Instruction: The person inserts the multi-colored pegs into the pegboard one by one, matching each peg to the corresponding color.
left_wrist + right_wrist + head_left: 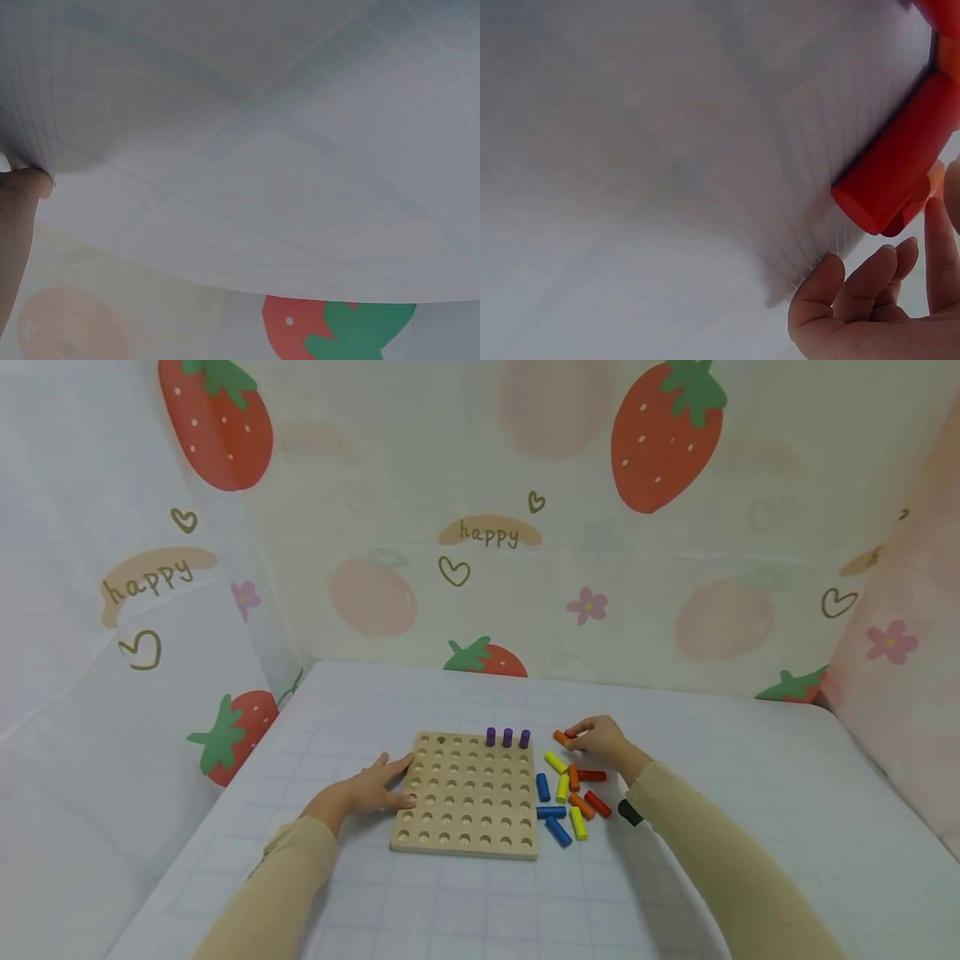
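A square wooden pegboard [457, 793] with rows of round holes lies on the table. Three purple pegs [507, 738] stand upright in its back row, toward the right. My left hand [369, 789] rests at the board's left edge, fingers spread and thumb over the rim; the left wrist view catches only part of that hand [19, 202]. Beyond the loose pegs, my right hand [604, 741] pinches an orange peg [562, 738] between thumb and fingers, just right of the purple pegs. Up close in the right wrist view, a red peg [900, 154] lies near the curled fingers [821, 289].
Right of the board lie loose blue pegs [558, 832], yellow pegs [578, 823], orange pegs [581, 806] and red pegs [597, 804]. A small black object [630, 812] shows beside the right sleeve. The white table [750, 777] meets a strawberry-printed backdrop [487, 610].
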{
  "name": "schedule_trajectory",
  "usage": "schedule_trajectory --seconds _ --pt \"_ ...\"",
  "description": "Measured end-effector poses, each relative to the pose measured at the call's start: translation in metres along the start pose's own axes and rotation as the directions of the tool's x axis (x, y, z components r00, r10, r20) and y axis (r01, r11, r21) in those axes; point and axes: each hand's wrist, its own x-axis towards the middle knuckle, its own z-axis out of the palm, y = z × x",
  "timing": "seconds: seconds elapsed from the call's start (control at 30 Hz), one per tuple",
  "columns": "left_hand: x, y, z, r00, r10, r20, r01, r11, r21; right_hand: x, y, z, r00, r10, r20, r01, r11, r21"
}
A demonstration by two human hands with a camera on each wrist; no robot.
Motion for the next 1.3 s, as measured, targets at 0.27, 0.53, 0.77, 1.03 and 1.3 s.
schedule_trajectory --seconds 0.27,0.53,0.77,1.03,1.3 --pt "0.001 0.005 0.0 1.0 -0.008 -0.001 0.008 1.0 0.003 0.001 0.003 -0.001 0.999 -0.017 -0.028 0.016 0.999 -0.04" --pt "0.002 0.002 0.002 1.0 -0.018 -0.003 0.018 1.0 0.005 0.006 0.005 0.0 1.0 -0.007 -0.015 0.006 0.998 -0.07" --pt "0.002 0.002 0.003 1.0 -0.017 -0.003 0.017 1.0 0.0 0.008 0.006 0.0 1.0 0.03 0.007 -0.03 0.995 -0.09" --pt "0.002 0.002 0.004 1.0 -0.031 -0.007 0.031 1.0 -0.004 0.005 0.006 0.001 1.0 0.017 0.011 -0.016 0.992 -0.122" --pt "-0.002 0.004 0.001 1.0 -0.005 -0.008 0.005 1.0 0.008 -0.001 -0.004 -0.006 0.999 -0.04 0.007 0.04 0.992 -0.119"
